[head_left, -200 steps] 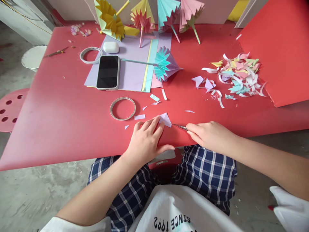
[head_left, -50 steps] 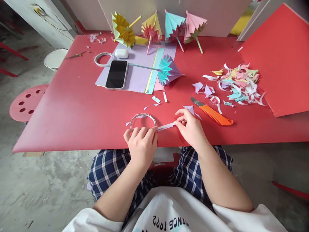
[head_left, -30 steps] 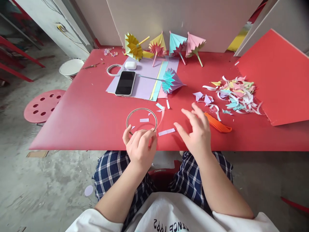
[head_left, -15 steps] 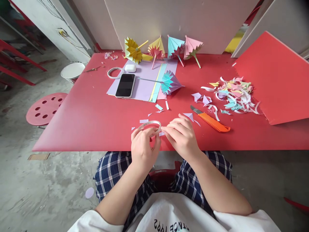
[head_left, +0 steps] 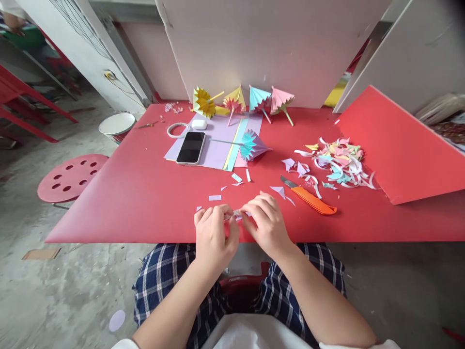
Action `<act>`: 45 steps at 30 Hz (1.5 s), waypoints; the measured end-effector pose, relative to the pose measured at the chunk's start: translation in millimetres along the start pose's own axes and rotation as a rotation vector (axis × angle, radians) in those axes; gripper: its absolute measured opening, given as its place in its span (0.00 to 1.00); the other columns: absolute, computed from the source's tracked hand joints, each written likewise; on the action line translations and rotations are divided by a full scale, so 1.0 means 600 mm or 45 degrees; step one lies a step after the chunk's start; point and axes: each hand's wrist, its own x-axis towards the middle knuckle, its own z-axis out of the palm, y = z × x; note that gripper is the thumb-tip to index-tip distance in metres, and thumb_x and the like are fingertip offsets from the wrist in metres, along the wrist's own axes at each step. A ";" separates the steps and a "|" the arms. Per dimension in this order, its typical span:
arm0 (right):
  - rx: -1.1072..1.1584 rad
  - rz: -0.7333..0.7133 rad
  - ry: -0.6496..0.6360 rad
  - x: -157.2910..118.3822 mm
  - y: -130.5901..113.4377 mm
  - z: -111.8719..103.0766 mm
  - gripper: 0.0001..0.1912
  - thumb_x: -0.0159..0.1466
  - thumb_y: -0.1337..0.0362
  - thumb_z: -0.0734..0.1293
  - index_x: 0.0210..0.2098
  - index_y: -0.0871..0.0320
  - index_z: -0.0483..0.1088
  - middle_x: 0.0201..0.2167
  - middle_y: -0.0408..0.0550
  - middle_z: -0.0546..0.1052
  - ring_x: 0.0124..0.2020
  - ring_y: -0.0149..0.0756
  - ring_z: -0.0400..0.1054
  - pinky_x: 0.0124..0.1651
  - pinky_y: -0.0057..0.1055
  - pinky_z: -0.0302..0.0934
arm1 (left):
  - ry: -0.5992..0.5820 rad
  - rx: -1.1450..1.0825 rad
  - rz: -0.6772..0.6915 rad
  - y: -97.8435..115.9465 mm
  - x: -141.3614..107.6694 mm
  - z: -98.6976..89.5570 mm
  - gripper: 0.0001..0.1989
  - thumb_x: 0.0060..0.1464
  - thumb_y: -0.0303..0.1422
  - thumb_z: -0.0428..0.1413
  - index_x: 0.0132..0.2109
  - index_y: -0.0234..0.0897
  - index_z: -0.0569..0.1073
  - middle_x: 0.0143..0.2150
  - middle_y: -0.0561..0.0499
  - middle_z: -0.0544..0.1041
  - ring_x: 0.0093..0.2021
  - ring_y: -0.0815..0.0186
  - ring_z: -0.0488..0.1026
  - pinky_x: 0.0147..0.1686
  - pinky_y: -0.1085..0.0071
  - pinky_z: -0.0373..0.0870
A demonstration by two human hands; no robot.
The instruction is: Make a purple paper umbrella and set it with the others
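Near the table's front edge, my left hand (head_left: 217, 237) is closed around a roll of tape (head_left: 236, 213), now turned nearly edge-on and mostly hidden by the fingers. Close beside it, my right hand (head_left: 269, 224) pinches at the roll's right side, where the tape end seems to be; the end itself is too small to make out. Small purple paper scraps (head_left: 215, 198) lie just beyond my hands. To the right rests an orange utility knife (head_left: 315, 200) with its blade out. A purple and blue paper umbrella (head_left: 253, 145) lies on its side farther back.
Several folded paper umbrellas (head_left: 259, 98) line the back of the red table (head_left: 119, 203). A phone (head_left: 191, 148), an earbud case (head_left: 199, 124) and another tape roll (head_left: 178, 130) sit by coloured sheets (head_left: 221, 133). Paper cuttings (head_left: 345, 162) are heaped by a red board (head_left: 410, 150).
The tape roll has tipped from an upright open ring to almost edge-on between my hands. Both hands remain close together. The view has tilted, so the table sits lower in the picture.
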 end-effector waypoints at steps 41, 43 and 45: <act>1.866 1.158 -0.235 0.001 0.053 -0.033 0.16 0.62 0.54 0.58 0.43 0.56 0.68 0.43 0.50 0.69 0.31 0.30 0.66 0.44 0.38 0.64 | 0.054 0.634 -0.045 -0.169 0.048 -0.018 0.08 0.53 0.31 0.51 0.38 0.40 0.74 0.31 0.44 0.76 0.41 0.54 0.69 0.52 0.48 0.51; 1.925 1.144 -0.299 0.001 0.051 -0.034 0.16 0.63 0.53 0.57 0.43 0.55 0.68 0.44 0.50 0.69 0.31 0.29 0.66 0.43 0.38 0.64 | 0.096 0.538 -0.092 -0.154 0.047 -0.016 0.08 0.52 0.33 0.52 0.38 0.40 0.75 0.45 0.41 0.74 0.47 0.51 0.66 0.52 0.47 0.52; 1.932 1.145 -0.348 0.001 0.048 -0.035 0.16 0.63 0.53 0.57 0.43 0.55 0.68 0.45 0.50 0.69 0.31 0.29 0.67 0.43 0.37 0.65 | 0.137 0.284 -0.113 -0.113 0.046 -0.013 0.08 0.53 0.35 0.53 0.37 0.40 0.75 0.49 0.43 0.71 0.49 0.54 0.66 0.51 0.53 0.57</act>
